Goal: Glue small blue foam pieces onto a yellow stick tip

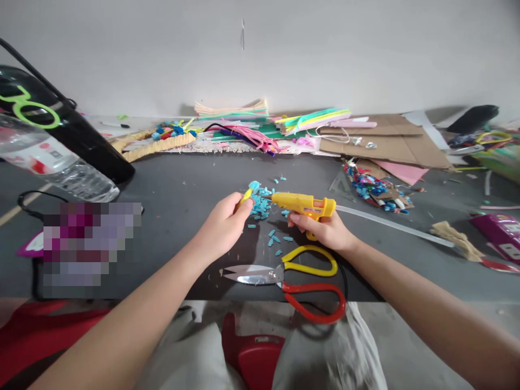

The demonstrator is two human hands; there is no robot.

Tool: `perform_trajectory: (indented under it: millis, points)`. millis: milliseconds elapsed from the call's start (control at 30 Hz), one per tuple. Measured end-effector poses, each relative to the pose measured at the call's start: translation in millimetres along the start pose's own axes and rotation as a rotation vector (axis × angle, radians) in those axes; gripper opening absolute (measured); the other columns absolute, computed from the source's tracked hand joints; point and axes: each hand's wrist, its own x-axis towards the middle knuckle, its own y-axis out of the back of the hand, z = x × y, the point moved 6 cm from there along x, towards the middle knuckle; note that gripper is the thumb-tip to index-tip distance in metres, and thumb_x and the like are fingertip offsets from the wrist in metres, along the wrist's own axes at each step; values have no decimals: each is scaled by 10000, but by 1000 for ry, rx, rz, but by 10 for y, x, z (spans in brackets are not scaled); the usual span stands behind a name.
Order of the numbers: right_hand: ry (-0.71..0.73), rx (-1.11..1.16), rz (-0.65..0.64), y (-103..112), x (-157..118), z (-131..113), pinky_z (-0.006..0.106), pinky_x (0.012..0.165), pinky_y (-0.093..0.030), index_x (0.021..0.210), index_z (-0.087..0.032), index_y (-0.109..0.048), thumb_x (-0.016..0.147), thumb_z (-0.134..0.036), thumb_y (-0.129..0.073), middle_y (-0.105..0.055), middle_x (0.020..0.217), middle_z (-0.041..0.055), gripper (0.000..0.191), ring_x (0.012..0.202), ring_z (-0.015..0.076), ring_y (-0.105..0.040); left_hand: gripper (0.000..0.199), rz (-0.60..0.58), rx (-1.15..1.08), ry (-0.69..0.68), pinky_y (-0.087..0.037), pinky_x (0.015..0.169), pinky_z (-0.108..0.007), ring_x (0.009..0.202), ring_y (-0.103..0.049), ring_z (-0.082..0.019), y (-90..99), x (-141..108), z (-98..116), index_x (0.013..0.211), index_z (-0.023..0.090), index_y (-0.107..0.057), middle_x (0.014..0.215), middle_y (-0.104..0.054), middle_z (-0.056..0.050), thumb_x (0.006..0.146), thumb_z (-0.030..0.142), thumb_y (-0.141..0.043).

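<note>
My right hand (320, 228) is wrapped round the handle of a yellow hot glue gun (294, 202), and a long clear glue stick (390, 223) juts from its back end. Between the thumb and fingers of my left hand (227, 219) is a small yellow piece with a light blue tip (254, 187); its exact kind is unclear. The gun's nozzle points left, close to this piece. Beneath and around them lie many small blue pieces (262, 208) on the dark table. Scissors (260, 274) with one yellow and one red handle rest in front, nearest my body.
A plastic bottle (57, 157) and a black cylindrical object (81, 135) are at the left. Bundles of coloured pipe cleaners (312, 120) and cardboard (377, 142) line the wall. Colourful scraps (374, 187) and a purple object (498, 235) are at the right.
</note>
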Motion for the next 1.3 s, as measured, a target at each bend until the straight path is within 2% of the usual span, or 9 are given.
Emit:
perform_trajectory:
  millis: [133,300,467,700,1000,1300]
  points:
    - [34,-16,-8,-1,2,-17,288,609,-486,761,-185,-673,814,-447,-693,-666,737,40,268,646,152,-576,358,-2,69,-18,-277,512,-259,559,-385,-122,-56,-6,46,732,212,-400,638,-390,30,978,471,-409]
    - [26,-51,10,6,13,18,312,646,-499,771,-196,-657,794,-445,-704,-649,752,33,254,694,174,-589,331,-5,128,-36,-274,522,-266,552,-439,-129,-91,4,27,745,196,-506,634,-504,10,977,412,-411]
    - [-3,-85,51,-5,21,66,330,679,-514,821,-192,-691,806,-441,-695,-664,755,36,250,692,180,-599,464,-19,151,-95,-293,512,-265,483,-420,-108,-93,-27,22,617,182,-534,578,-574,1,989,435,-422]
    - [53,-127,20,-29,20,66,323,674,-527,921,-200,-733,841,-412,-671,-671,753,32,234,695,185,-605,490,-32,156,-112,-263,451,-257,413,-399,-101,-109,-71,60,608,185,-593,504,-538,6,990,441,-423]
    - [14,-136,15,-30,15,113,329,632,-489,731,-214,-658,824,-397,-661,-634,690,18,206,660,182,-586,478,-9,187,-131,-273,463,-264,415,-401,-97,-97,-82,79,604,186,-581,489,-525,18,994,421,-434]
    - [36,-127,15,-38,7,76,316,625,-483,756,-209,-677,832,-389,-653,-624,670,9,197,643,170,-578,473,-5,230,-143,-290,469,-263,418,-430,-103,-65,-101,82,614,188,-586,492,-532,17,997,421,-432]
